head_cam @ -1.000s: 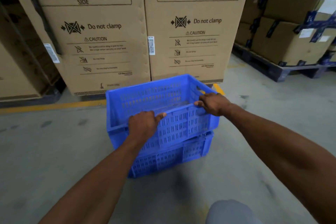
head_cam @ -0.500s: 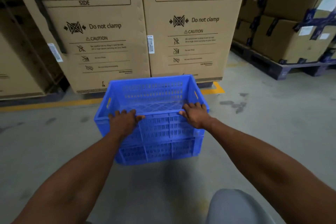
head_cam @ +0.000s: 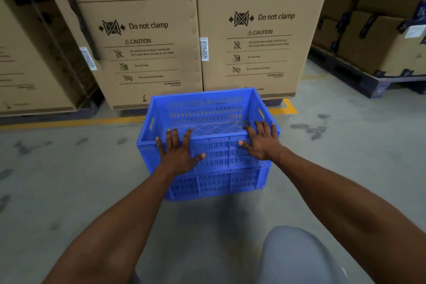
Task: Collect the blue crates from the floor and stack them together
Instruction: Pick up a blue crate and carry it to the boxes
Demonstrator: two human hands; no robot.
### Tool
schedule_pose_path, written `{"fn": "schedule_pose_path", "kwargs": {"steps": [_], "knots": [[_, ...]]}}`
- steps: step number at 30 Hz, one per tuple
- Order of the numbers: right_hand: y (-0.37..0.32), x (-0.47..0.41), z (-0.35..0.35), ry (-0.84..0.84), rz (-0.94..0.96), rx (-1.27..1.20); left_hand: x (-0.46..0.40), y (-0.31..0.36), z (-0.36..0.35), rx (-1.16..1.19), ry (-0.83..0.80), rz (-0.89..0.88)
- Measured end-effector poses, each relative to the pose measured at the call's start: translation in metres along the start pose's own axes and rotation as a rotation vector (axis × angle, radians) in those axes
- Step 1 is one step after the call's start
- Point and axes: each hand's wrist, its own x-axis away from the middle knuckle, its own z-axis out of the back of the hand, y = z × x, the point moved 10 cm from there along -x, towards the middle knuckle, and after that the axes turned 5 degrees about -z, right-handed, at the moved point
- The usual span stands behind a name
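Two blue slotted crates stand stacked on the concrete floor in front of me. The upper crate [head_cam: 207,108] sits level inside the lower crate [head_cam: 214,183], whose near wall shows below it. My left hand [head_cam: 178,152] lies flat on the near wall of the upper crate, fingers spread over the rim and thumb out to the right. At the rim's right end my right hand [head_cam: 262,143] rests the same way, fingers apart. Neither hand is curled around the rim.
Two tall washing machine cartons [head_cam: 143,37] [head_cam: 262,30] stand right behind the crates, along a yellow floor line [head_cam: 69,122]. A dark pallet [head_cam: 359,80] loaded with taped cartons [head_cam: 380,41] is at the right. My grey-clad knee [head_cam: 299,256] is below.
The upper crate was tilted and askew on the lower one; it now sits square and level in it. Both hands went from gripping the rim to lying flat with spread fingers.
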Motion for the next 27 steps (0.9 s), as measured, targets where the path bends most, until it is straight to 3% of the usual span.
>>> {"fn": "schedule_pose_path", "kwargs": {"steps": [3,7,10,19,27], "knots": [[0.005,-0.005,-0.004,-0.049,-0.021,0.086,0.017,-0.005,-0.002,-0.03,0.076,-0.042],[0.003,-0.003,0.003,-0.048,-0.102,0.168,0.029,-0.001,0.004,-0.011,0.032,-0.07],[-0.021,0.011,0.002,0.038,-0.048,0.132,0.034,-0.007,0.013,0.01,0.04,-0.056],[-0.042,0.025,0.0,-0.042,-0.059,0.061,0.052,-0.029,0.045,-0.079,0.152,-0.042],[-0.055,0.032,0.014,-0.042,-0.06,0.072,0.05,-0.042,0.027,-0.129,-0.069,0.006]]}}
